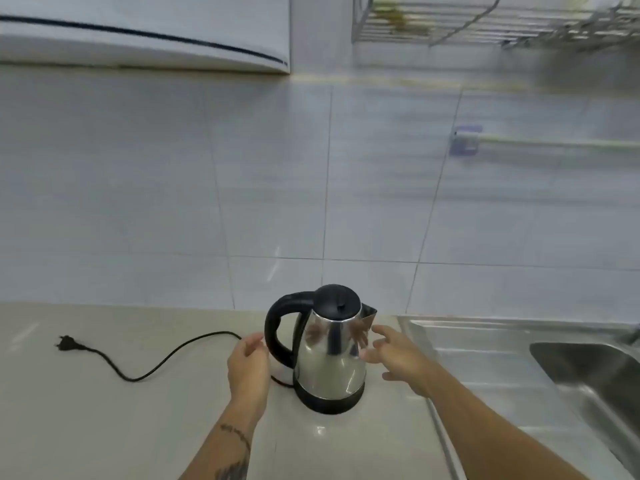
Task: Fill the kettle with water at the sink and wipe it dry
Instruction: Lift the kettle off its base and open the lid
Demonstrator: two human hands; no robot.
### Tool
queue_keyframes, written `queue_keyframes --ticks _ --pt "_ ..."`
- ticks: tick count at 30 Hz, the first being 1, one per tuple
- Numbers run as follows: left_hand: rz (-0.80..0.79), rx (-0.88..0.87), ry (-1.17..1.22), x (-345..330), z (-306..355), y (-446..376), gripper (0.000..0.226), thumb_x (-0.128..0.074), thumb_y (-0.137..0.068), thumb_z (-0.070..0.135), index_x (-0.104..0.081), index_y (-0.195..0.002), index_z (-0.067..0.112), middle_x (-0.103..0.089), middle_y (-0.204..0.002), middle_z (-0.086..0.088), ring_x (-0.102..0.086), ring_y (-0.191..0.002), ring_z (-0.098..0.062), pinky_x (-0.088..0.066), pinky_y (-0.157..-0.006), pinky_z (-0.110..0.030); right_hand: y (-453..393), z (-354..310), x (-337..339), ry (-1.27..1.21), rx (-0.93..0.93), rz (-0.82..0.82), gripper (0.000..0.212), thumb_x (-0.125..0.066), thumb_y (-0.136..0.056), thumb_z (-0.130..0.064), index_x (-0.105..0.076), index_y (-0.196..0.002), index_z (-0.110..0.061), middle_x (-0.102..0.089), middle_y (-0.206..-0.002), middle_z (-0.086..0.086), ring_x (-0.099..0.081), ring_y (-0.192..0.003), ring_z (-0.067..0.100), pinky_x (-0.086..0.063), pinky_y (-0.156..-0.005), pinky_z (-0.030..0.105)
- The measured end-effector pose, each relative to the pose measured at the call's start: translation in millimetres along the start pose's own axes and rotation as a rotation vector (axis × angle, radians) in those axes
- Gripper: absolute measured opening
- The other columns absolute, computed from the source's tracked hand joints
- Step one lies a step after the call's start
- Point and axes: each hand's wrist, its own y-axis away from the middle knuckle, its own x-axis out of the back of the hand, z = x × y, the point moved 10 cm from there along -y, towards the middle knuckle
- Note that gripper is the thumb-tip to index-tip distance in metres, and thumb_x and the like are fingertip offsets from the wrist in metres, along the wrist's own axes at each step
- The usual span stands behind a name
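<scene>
Kettle (330,351): upright on its base at the counter (138,410) right edge, beside the sink (588,375); handle faces left. Left hand (247,367): fingers relaxed, empty, nearest the handle. Right hand (398,358): fingers spread, empty, at the spout side.

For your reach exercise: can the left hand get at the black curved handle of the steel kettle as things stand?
Probably yes: the left hand is open right beside the black curved handle, nothing between them.
</scene>
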Motion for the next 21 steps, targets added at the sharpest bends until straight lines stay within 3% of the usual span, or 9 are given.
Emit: queue_keyframes --ticks 3,6,9,12,17,19,21 --pt "-0.093 0.032 -0.05 -7.4 -7.5 -24.2 0.037 -0.05 -0.095 0.005 -0.055 -0.13 0.018 -0.056 -0.125 -0.002 -0.052 -0.113 -0.021 -0.042 -0.095 -0.034 -8.1 2.3 -9.4 -0.062 -0.002 0.031 0.077 -0.077 -0.087 -0.016 -0.037 -0.152 -0.028 -0.049 -0.146 0.004 -0.054 -0.129 0.026 -0.046 -0.096 0.041" --pt "-0.198 0.033 -0.056 -21.4 -10.7 -41.1 0.042 -0.053 -0.094 0.003 -0.053 -0.132 0.021 -0.053 -0.128 0.003 -0.049 -0.116 -0.017 -0.04 -0.1 -0.034 -11.5 5.7 -17.3 -0.159 0.02 0.049 0.06 -0.076 -0.085 -0.002 -0.052 -0.133 -0.029 -0.065 -0.124 -0.006 -0.061 -0.121 0.02 -0.045 -0.097 0.04" --pt "-0.242 0.08 0.005 -29.6 -17.5 -50.2 0.037 -0.053 -0.093 0.001 -0.057 -0.121 0.025 -0.061 -0.124 0.002 -0.055 -0.118 -0.02 -0.042 -0.106 -0.04 -12.0 1.8 -21.9 -0.229 0.068 0.062 0.051 -0.078 -0.078 0.003 -0.064 -0.117 -0.027 -0.076 -0.107 -0.006 -0.07 -0.108 0.012 -0.05 -0.089 0.031" --pt "-0.199 0.117 0.093 -30.4 -21.7 -54.9 0.03 -0.057 -0.093 0.002 -0.063 -0.107 0.027 -0.067 -0.114 0.001 -0.059 -0.115 -0.022 -0.042 -0.109 -0.044 -10.2 -3.0 -21.5 -0.183 0.1 0.068 0.042 -0.077 -0.083 -0.002 -0.066 -0.117 -0.025 -0.075 -0.11 -0.005 -0.072 -0.095 -0.001 -0.048 -0.079 0.023" --pt "-0.187 0.057 0.139 -23.7 -0.4 -44.1 0.027 -0.062 -0.092 0.004 -0.067 -0.106 0.026 -0.07 -0.107 0.004 -0.063 -0.109 -0.018 -0.047 -0.105 -0.043 2.6 -25.7 -8.8 -0.251 0.206 0.065 0.046 -0.078 -0.082 -0.005 -0.069 -0.119 -0.03 -0.069 -0.11 0.0 -0.072 -0.091 0.006 -0.055 -0.083 0.025" --pt "-0.187 0.048 0.19 -17.8 8.8 -29.4 0.026 -0.062 -0.092 0.002 -0.067 -0.109 0.022 -0.069 -0.108 0.0 -0.064 -0.108 -0.02 -0.049 -0.102 -0.042 14.5 -38.0 -2.3 -0.272 0.263 0.055 0.051 -0.08 -0.075 -0.014 -0.069 -0.122 -0.029 -0.062 -0.116 0.011 -0.071 -0.091 0.011 -0.057 -0.088 0.031" --pt "-0.189 0.049 0.236 -11.5 15.1 -11.1 0.025 -0.063 -0.092 0.001 -0.068 -0.108 0.02 -0.068 -0.106 -0.002 -0.065 -0.106 -0.021 -0.05 -0.1 -0.041 28.6 -45.1 4.9 -0.286 0.283 0.066 0.055 -0.081 -0.07 -0.021 -0.069 -0.121 -0.037 -0.064 -0.123 0.005 -0.072 -0.097 0.011 -0.054 -0.098 0.042"
